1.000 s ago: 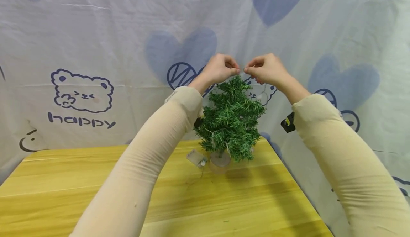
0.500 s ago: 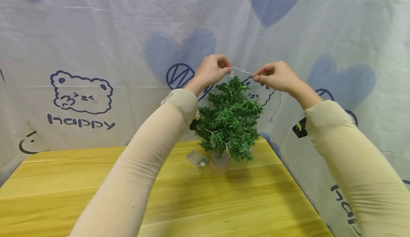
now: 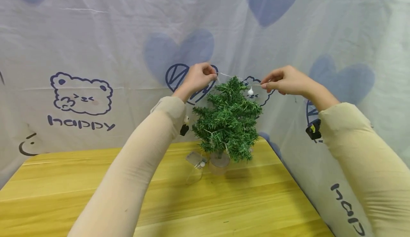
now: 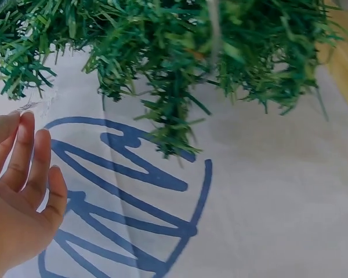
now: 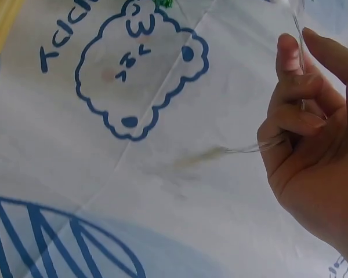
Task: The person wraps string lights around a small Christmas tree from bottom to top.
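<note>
I see the right hand (image 3: 288, 82) and, less clearly, the left hand (image 3: 198, 77) pinching a thin translucent wire (image 3: 226, 75) with a white bulb (image 3: 250, 91), atop a bushy green artificial tree (image 3: 228, 121). Likely light, limp, fragile; I'd grip bare strand.

Soft light faintly shadows the table (image 3: 64, 187); the wire (image 5: 242, 151) partly blurs.

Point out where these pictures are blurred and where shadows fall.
Head view: a soft shadow darkens the table beside the tree; right wrist view: part of the wire trailing from the right hand smears into a pale streak, while the hand looks sharper; left wrist view: a pale strand before the tree is out of focus.
</note>
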Demonstrator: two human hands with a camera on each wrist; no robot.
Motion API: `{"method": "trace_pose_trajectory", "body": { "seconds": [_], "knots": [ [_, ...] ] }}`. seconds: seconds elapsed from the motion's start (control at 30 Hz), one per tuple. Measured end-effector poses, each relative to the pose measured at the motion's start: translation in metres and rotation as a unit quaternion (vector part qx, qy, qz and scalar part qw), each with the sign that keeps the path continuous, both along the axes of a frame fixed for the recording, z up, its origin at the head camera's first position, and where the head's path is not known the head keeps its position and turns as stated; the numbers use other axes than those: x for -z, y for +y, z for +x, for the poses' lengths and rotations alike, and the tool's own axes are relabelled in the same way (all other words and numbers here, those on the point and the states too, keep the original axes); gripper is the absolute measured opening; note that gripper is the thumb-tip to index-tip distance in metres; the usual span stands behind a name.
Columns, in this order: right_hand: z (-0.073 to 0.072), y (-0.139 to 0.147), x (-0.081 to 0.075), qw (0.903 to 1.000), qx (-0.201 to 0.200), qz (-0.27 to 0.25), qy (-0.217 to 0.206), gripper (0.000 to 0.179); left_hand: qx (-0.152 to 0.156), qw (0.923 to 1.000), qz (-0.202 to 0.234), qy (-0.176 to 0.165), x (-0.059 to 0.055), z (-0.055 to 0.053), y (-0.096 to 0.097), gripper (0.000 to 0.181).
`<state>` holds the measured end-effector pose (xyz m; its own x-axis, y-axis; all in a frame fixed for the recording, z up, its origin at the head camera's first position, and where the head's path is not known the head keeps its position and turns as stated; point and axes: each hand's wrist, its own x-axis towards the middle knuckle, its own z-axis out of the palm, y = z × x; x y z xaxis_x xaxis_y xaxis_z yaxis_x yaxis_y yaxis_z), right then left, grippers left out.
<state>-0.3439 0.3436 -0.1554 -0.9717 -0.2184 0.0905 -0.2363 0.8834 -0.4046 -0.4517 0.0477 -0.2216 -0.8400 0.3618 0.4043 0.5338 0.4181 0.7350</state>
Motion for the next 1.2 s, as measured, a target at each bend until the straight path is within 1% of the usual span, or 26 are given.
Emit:
{"method": "trace_pose_trajectory", "body": {
  "seconds": [0.17,0.27,0.33,0.4,0.5,0.57,0.73,0.83,0.9,0.97,1.2],
  "knots": [
    [0.005,0.010,-0.005,0.9994,0.005,0.035,0.001,0.036,0.020,0.9992,0.034,-0.007,0.009,-0.001,-0.008,0.017],
    [0.008,0.011,-0.011,0.9982,0.008,0.059,0.009,0.036,0.027,0.9983,0.050,-0.016,0.016,-0.002,-0.014,0.017],
    [0.010,0.008,-0.016,0.9980,0.012,0.059,0.020,0.038,0.031,0.9977,0.056,-0.021,0.020,-0.002,-0.017,0.018],
    [0.011,0.004,-0.020,0.9981,0.015,0.047,0.038,0.040,0.034,0.9970,0.064,-0.025,0.025,-0.001,-0.020,0.017],
    [0.013,-0.008,-0.025,0.9974,0.014,0.010,0.070,0.042,0.034,0.9963,0.074,-0.028,0.032,-0.003,-0.023,0.017],
    [0.014,-0.019,-0.028,0.9951,0.010,-0.009,0.098,0.043,0.035,0.9958,0.079,-0.029,0.035,-0.003,-0.025,0.017],
    [0.017,-0.052,-0.037,0.9855,0.001,-0.043,0.164,0.041,0.040,0.9936,0.101,-0.031,0.041,0.000,-0.028,0.017],
    [0.020,-0.070,-0.041,0.9799,-0.012,-0.064,0.189,0.038,0.041,0.9927,0.109,-0.031,0.045,0.003,-0.029,0.017],
    [0.023,-0.080,-0.042,0.9778,-0.024,-0.074,0.195,0.036,0.041,0.9928,0.109,-0.030,0.049,0.004,-0.029,0.016],
    [0.026,-0.089,-0.042,0.9768,-0.037,-0.074,0.197,0.034,0.043,0.9930,0.108,-0.024,0.053,0.006,-0.028,0.016],
    [0.037,-0.107,-0.034,0.9735,-0.073,-0.034,0.214,0.029,0.040,0.9946,0.096,-0.003,0.063,0.013,-0.030,0.016]
  ]
}}
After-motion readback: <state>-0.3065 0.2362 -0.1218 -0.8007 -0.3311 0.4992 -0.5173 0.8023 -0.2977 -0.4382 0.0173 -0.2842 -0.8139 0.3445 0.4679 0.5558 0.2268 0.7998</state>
